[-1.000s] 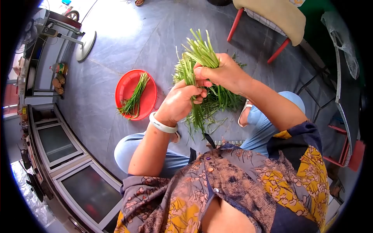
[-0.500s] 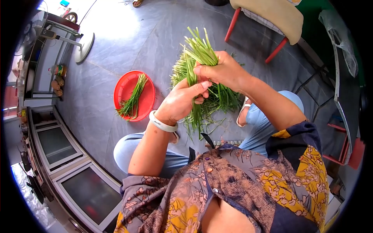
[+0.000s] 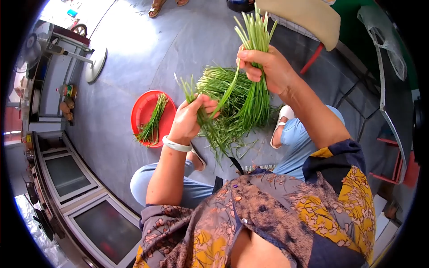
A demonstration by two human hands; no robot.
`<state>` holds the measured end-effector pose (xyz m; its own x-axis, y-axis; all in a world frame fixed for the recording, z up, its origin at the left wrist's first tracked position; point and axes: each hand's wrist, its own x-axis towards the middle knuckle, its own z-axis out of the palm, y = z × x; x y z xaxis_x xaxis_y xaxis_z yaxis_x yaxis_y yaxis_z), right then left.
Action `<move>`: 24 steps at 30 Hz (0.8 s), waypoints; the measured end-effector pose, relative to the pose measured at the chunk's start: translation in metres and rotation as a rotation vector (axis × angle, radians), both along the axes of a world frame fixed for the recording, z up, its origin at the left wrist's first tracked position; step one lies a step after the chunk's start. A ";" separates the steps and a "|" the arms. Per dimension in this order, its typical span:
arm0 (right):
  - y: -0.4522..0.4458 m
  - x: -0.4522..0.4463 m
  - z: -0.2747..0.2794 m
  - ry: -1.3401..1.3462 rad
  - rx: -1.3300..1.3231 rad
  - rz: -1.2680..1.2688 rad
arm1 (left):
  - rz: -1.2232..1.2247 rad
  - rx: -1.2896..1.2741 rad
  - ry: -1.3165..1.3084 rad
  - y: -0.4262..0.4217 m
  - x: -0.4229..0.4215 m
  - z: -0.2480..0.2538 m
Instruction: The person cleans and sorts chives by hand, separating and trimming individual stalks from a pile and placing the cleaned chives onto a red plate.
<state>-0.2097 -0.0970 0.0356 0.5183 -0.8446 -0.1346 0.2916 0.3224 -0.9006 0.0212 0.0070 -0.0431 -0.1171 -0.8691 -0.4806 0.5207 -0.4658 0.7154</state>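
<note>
My right hand (image 3: 270, 67) grips a thick bundle of green stalks (image 3: 255, 38), pale ends up and long leaves hanging down. To the left and lower, my left hand (image 3: 193, 117) is closed around a thinner bunch of greens (image 3: 206, 123). One green blade stretches between the two hands. Beneath them, a pile of greens (image 3: 227, 89) lies on the floor with loose trimmings around it. A red basin (image 3: 140, 117) stands at the left, holding a small bundle of greens (image 3: 156, 117).
A fan base (image 3: 96, 65) stands at the upper left, beside a bottle (image 3: 68, 91). Glass-fronted cabinets (image 3: 107, 227) line the lower left. A cloth-covered seat (image 3: 308, 18) is at the upper right. Another person's sandalled feet (image 3: 154, 10) show at the top.
My hands have moved apart: the right one up and right with its bundle, the left one down and left with the thinner bunch. More of the floor pile shows.
</note>
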 end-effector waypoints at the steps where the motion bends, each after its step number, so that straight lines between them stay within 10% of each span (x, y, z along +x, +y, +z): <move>1: -0.006 -0.007 0.000 -0.020 -0.013 -0.002 | 0.007 0.031 -0.045 0.002 0.003 0.000; 14: -0.019 -0.038 0.023 -0.114 -0.073 -0.173 | 0.225 0.153 -0.258 0.021 0.074 -0.075; 24: -0.003 0.000 0.001 0.081 -0.015 0.054 | 0.004 -0.107 0.093 -0.004 -0.035 0.052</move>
<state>-0.2093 -0.0998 0.0362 0.5509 -0.8180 -0.1656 0.2003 0.3222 -0.9252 -0.0139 0.0029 0.0086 -0.1533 -0.9153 -0.3724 0.5889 -0.3873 0.7094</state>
